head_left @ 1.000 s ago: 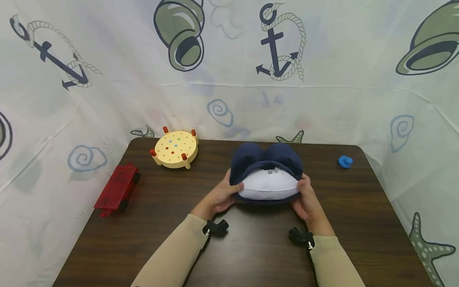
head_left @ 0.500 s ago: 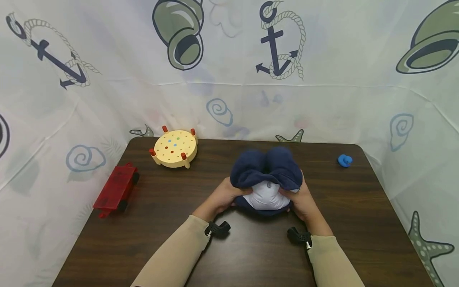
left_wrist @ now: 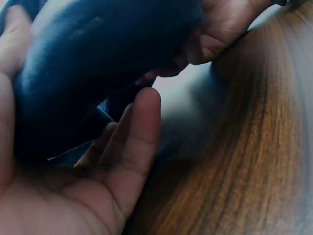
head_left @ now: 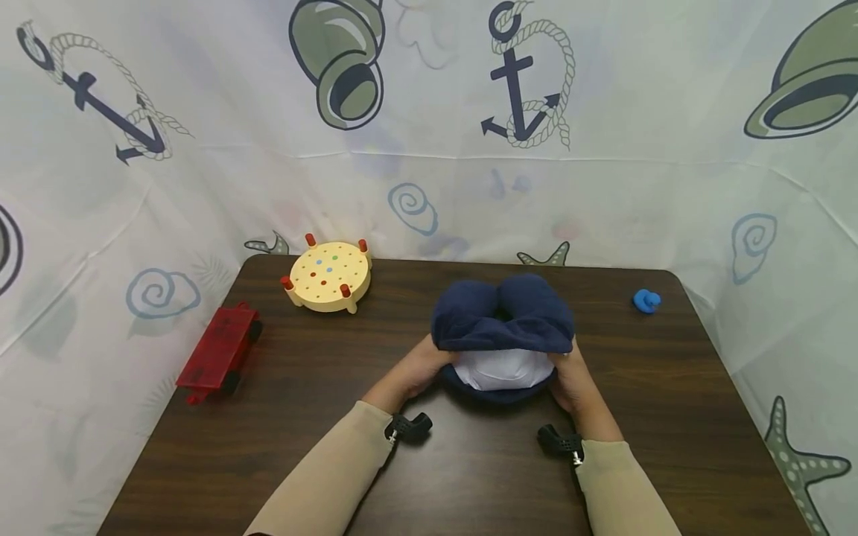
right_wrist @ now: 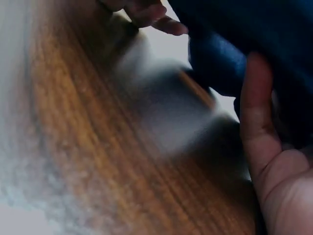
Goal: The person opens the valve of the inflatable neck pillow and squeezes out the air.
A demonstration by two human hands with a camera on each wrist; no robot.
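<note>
Both hands hold a navy cushion between them

The left hand (head_left: 422,365) and right hand (head_left: 572,378) grip opposite sides of the navy cushion (head_left: 503,320), its white inner part (head_left: 504,368) showing between them. The far edge of the brown table (head_left: 482,476) runs just beyond the cushion, with a patterned cloth (head_left: 610,201) behind. Brown tabletop stretches between the forearms and to either side. Well apart from the left hand are a yellow round toy (head_left: 328,279), beyond it, and a red cart (head_left: 217,346), farther left along the table's edge; a blue piece (head_left: 646,301) lies well beyond the right hand, near the far corner.

The navy fold hides both thumbs in the head view. The wrist views are dark and blurred, cutting off both hands; the table's near edge is out of frame.
</note>
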